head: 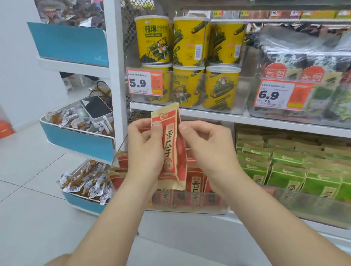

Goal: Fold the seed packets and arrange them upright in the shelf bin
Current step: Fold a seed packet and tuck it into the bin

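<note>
The red seed packet is held upright in the air in front of the white shelf edge, just above the clear shelf bin. Its side panels are bent back, so the printed front shows as a narrow strip.

Its lower end covers part of the red packets already standing in the bin, and both forearms cross in front of the bin's front wall. Above the shelf edge stand stacked yellow canisters behind a 5.9 price tag.

The left hand grips the packet's left side, thumb flat on the upper front, the other fingers curled behind it. The right hand pinches the right edge between thumb and forefinger, its remaining fingers curled.

To the right of the bin, rows of green packets stand upright. On the rack to the left, blue side baskets hold wrapped snacks, and a power bank lies in the upper one.
</note>
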Demonstrator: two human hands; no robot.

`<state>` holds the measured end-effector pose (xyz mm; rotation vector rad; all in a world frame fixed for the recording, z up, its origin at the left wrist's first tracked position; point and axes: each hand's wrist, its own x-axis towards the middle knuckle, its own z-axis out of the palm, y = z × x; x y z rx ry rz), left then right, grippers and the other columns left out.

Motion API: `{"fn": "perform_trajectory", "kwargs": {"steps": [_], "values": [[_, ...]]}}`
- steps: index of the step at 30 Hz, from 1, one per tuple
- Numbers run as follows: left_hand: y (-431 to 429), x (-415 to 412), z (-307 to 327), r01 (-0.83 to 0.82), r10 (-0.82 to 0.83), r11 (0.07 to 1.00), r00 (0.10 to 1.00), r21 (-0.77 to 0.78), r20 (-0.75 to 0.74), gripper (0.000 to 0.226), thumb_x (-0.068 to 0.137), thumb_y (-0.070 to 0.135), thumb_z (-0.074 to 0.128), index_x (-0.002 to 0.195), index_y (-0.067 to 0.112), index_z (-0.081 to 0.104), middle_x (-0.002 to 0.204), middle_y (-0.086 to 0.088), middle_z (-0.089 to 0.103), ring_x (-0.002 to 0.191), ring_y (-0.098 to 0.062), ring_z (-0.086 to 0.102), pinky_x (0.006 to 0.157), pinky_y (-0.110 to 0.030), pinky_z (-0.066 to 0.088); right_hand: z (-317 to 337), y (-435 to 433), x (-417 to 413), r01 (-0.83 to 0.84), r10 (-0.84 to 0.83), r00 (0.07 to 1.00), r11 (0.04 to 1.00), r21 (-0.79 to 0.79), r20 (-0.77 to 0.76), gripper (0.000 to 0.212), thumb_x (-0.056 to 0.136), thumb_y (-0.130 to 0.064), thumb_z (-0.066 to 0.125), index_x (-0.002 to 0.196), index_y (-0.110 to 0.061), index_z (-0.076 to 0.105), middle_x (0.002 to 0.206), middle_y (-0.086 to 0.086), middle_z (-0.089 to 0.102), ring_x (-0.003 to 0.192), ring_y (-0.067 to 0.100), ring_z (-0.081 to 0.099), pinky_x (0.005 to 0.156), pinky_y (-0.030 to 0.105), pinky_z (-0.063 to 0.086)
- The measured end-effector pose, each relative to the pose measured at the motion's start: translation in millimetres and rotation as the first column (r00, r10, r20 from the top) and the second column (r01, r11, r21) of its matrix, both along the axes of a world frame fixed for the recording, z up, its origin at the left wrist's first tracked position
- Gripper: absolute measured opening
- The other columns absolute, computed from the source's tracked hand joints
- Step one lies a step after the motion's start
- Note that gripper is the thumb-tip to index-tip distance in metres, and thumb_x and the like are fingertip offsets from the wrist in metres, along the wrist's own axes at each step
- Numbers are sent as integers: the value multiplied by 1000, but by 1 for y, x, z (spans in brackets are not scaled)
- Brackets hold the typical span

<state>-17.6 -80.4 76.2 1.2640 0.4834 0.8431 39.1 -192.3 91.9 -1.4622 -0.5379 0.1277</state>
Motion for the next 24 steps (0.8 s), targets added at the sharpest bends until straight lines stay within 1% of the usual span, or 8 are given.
{"fn": "perform_trajectory", "kwargs": {"steps": [3, 6, 10, 13, 17, 19, 21, 24], "values": [[-3, 2, -2, 5, -4, 1000, 999, 18, -43, 19, 109, 30, 63, 124, 28, 52, 102, -7, 71, 70, -10, 73, 61, -28, 58, -3, -2, 1, -17, 17, 1000, 999, -30, 7, 16, 103, -13, 68, 99, -17, 83, 90, 4, 83, 91, 27, 79, 93, 53, 63], [-8, 5, -5, 101, -99, 994, 993, 33, -59, 16, 106, 36, 68, 116, 25, 61, 109, -12, 74, 80, -17, 74, 74, -40, 60, -4, -2, 3, 7, -6, 999, 999, -44, 33, 19, 98, -12, 65, 93, -17, 82, 87, 18, 79, 75, 27, 71, 81, 60, 60], [-15, 5, -4, 222, -222, 975, 975, -20, -4, 40, 96, 56, 73, 111, 19, 69, 109, -11, 78, 102, -26, 78, 95, -48, 60, -7, 0, 6, 57, -51, 989, 998, -38, 140, 18, 104, -21, 67, 91, -15, 79, 81, 15, 77, 78, 40, 72, 75, 58, 61], [-15, 3, -4, 253, -252, 967, 967, -22, 50, 28, 102, 44, 70, 112, 18, 69, 104, -12, 79, 103, -28, 77, 99, -53, 58, -8, 0, 7, 29, -22, 989, 999, -46, 146, 18, 106, -23, 66, 94, -14, 76, 82, 15, 78, 78, 40, 73, 72, 56, 60], [-12, -1, -7, 268, -267, 963, 963, -23, 38, 23, 110, 36, 60, 111, 18, 74, 111, -13, 78, 104, -30, 73, 105, -62, 53, -7, 0, 10, 51, -36, 983, 995, -81, 179, 16, 106, -19, 65, 94, -14, 74, 81, 15, 77, 63, 19, 64, 62, 40, 54], [-10, -2, -7, 287, -286, 958, 958, -21, 26, 25, 112, 34, 57, 108, 18, 75, 110, -14, 78, 104, -29, 72, 107, -63, 52, -7, 1, 11, 54, -35, 980, 994, -91, 194, 14, 106, -19, 66, 95, -15, 74, 82, 14, 77, 65, 26, 66, 65, 43, 56], [-10, -4, -6, 300, -299, 954, 954, -28, 23, 25, 112, 33, 56, 106, 19, 75, 108, -13, 78, 102, -29, 72, 107, -63, 52, -8, 1, 10, 54, -33, 977, 994, -94, 212, 14, 106, -19, 66, 96, -16, 75, 85, 11, 78, 77, 34, 72, 72, 47, 59], [-9, -5, -6, 300, -298, 952, 954, -57, 41, 25, 112, 34, 56, 110, 16, 74, 111, -19, 77, 105, -34, 73, 110, -64, 49, -7, 0, 9, 34, -19, 979, 997, -73, 201, 12, 105, -19, 67, 97, -16, 76, 85, 8, 79, 79, 30, 74, 71, 44, 60]]}}
